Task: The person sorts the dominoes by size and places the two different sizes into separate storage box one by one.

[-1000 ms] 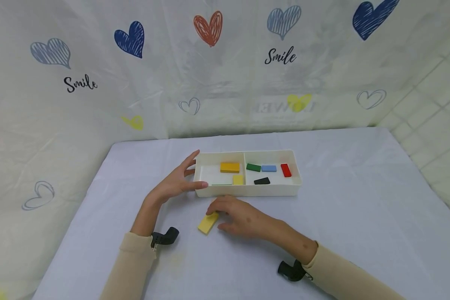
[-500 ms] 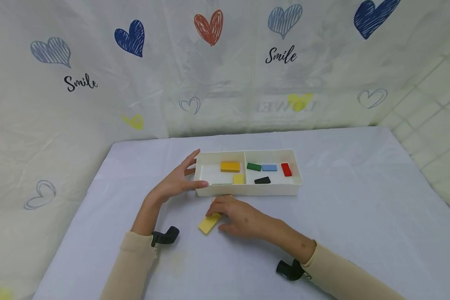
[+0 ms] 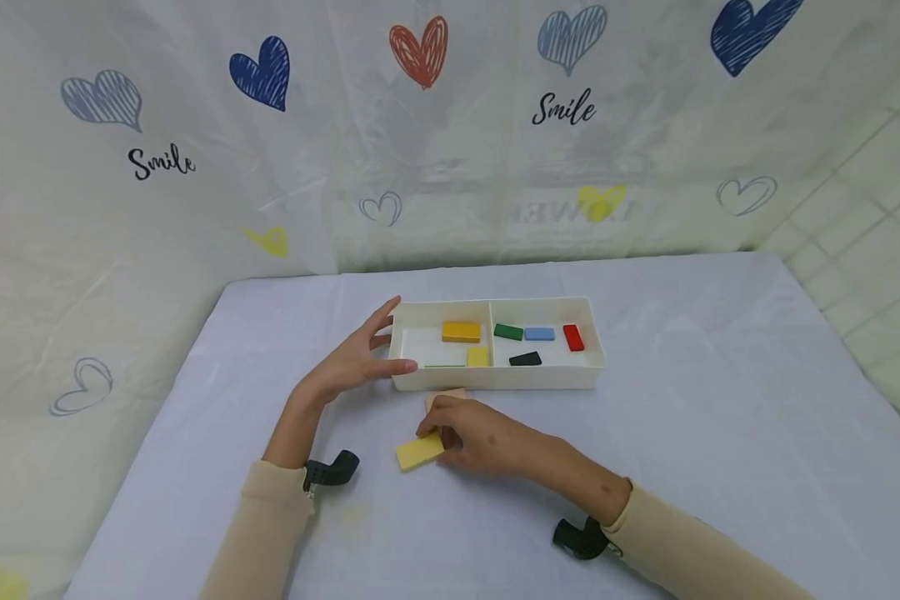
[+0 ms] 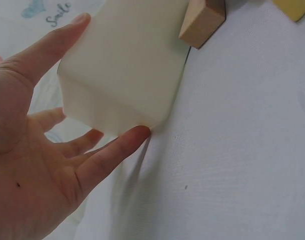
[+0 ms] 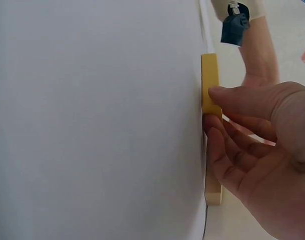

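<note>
In the head view a white two-compartment box (image 3: 495, 380) stands mid-table. My left hand (image 3: 352, 363) rests against its left end, thumb on the front rim and fingers spread along the end wall; the left wrist view shows these fingers fairly straight. Before the box, my right hand (image 3: 480, 433) pinches a yellow domino-like block (image 3: 417, 452) between thumb and fingers. In the right wrist view the yellow block (image 5: 209, 75) stands on its narrow side. A tan wooden block (image 3: 450, 392), partly hidden by the right hand, lies close to the box's front wall.
Inside the left compartment are an orange-yellow block (image 3: 461, 332) and a pale yellow block (image 3: 477, 357). On the right are green (image 3: 508, 332), light blue (image 3: 539, 334), red (image 3: 573, 337) and black (image 3: 525, 359) blocks. A heart-printed curtain (image 3: 465, 167) hangs behind the white-covered table (image 3: 682, 400).
My right thumb and fingers have closed on the yellow block and turned it slightly, nearer to crosswise. More of the tan block shows. The left hand stays on the box.
</note>
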`<action>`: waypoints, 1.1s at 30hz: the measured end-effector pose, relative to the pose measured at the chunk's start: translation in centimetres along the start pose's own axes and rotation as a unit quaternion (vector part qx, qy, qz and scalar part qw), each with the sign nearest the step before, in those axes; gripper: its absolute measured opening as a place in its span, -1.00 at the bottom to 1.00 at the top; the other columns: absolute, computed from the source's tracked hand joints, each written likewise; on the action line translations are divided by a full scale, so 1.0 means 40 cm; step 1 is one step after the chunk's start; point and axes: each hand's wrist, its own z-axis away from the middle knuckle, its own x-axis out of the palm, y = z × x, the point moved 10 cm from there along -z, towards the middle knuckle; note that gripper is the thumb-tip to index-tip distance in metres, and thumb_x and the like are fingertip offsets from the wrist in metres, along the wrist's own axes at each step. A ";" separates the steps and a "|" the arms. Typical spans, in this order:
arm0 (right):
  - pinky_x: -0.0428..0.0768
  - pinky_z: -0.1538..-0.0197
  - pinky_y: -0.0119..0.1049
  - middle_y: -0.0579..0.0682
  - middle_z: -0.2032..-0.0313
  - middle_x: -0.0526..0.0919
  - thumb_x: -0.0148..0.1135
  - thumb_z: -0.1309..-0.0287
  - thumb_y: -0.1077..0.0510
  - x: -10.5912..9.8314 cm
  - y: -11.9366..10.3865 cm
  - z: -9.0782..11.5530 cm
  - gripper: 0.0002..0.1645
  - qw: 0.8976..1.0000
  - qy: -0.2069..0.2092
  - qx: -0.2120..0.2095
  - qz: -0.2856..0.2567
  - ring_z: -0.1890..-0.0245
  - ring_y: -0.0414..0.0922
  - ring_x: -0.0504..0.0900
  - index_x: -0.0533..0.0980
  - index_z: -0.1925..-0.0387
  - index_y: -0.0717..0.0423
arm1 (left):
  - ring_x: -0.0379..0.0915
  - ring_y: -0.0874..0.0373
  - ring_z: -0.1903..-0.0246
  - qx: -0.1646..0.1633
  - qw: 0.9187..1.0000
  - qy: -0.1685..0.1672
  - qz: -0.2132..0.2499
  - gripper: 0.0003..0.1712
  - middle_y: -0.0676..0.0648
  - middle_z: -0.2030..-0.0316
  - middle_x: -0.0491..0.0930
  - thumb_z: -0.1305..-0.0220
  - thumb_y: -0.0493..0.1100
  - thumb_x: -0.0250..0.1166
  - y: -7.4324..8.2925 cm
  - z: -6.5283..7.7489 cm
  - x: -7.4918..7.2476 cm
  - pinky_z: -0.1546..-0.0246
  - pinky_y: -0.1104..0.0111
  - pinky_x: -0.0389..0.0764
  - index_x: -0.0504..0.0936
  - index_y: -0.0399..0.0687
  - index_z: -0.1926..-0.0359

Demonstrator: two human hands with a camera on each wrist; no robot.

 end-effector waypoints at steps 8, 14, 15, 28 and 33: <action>0.56 0.20 -0.51 -0.18 0.22 0.56 0.57 -0.13 0.18 0.009 0.010 -0.005 -0.57 1.000 -0.012 0.010 -0.015 0.30 -0.26 0.53 0.71 -0.07 0.01 | 0.07 -0.14 -0.61 0.002 1.000 0.000 -0.004 0.24 0.00 -0.65 -0.01 -0.17 0.18 0.55 0.002 -0.001 0.000 -0.42 -0.22 0.39 -0.13 0.68 -0.62; 0.56 0.22 -0.51 -0.17 0.21 0.57 0.56 -0.14 0.19 0.011 0.013 -0.006 -0.58 1.000 -0.016 0.014 -0.015 0.31 -0.29 0.51 0.72 -0.06 0.03 | 0.06 -0.13 -0.61 -0.003 1.000 0.001 -0.001 0.26 0.00 -0.65 -0.01 -0.15 0.18 0.57 0.001 0.000 0.000 -0.42 -0.22 0.38 -0.13 0.67 -0.63; 0.56 0.23 -0.51 -0.17 0.21 0.57 0.56 -0.14 0.19 0.011 0.013 -0.005 -0.58 1.000 -0.016 0.014 -0.015 0.32 -0.29 0.50 0.72 -0.06 0.03 | 0.06 -0.14 -0.61 -0.003 1.000 0.001 0.000 0.27 -0.01 -0.65 -0.02 -0.15 0.18 0.57 0.001 0.001 0.001 -0.42 -0.22 0.38 -0.14 0.64 -0.64; 0.58 0.21 -0.51 -0.17 0.16 0.56 0.56 -0.15 0.18 -0.005 0.009 0.005 -0.57 1.000 -0.004 0.010 -0.013 0.28 -0.27 0.53 0.72 -0.08 0.00 | 0.09 -0.09 -0.60 -0.005 1.000 0.004 0.007 0.29 0.03 -0.64 0.01 -0.13 0.20 0.58 -0.007 0.001 0.000 -0.41 -0.18 0.42 -0.13 0.59 -0.65; 0.58 0.18 -0.50 -0.18 0.13 0.57 0.56 -0.16 0.16 -0.019 0.006 0.011 -0.57 1.000 0.008 0.006 -0.005 0.23 -0.25 0.53 0.72 -0.08 -0.03 | 0.09 -0.12 -0.61 -0.005 1.000 0.004 0.004 0.28 0.01 -0.65 0.00 -0.14 0.20 0.57 -0.005 0.000 0.000 -0.41 -0.20 0.42 -0.13 0.62 -0.64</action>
